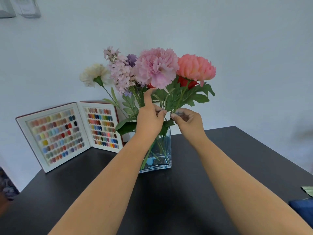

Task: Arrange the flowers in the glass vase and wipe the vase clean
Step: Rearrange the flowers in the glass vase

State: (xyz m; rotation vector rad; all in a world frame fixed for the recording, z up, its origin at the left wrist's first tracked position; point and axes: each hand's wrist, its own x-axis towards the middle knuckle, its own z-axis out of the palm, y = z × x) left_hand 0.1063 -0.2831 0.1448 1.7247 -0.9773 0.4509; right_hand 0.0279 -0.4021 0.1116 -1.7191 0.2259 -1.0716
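A square glass vase stands on the black table and holds a bunch of flowers: a cream carnation, lilac blossoms, a big pink carnation and a coral bloom. Green stems show through the glass. My left hand is above the vase's rim, thumb and a finger pinched on a stem, index finger raised toward the pink carnation. Just to its right, my right hand pinches another stem with its fingertips. My left forearm hides the vase's left half.
An open white case of coloured nail samples leans against the wall at the back left of the table. A dark blue cloth and something pale green lie at the table's right edge.
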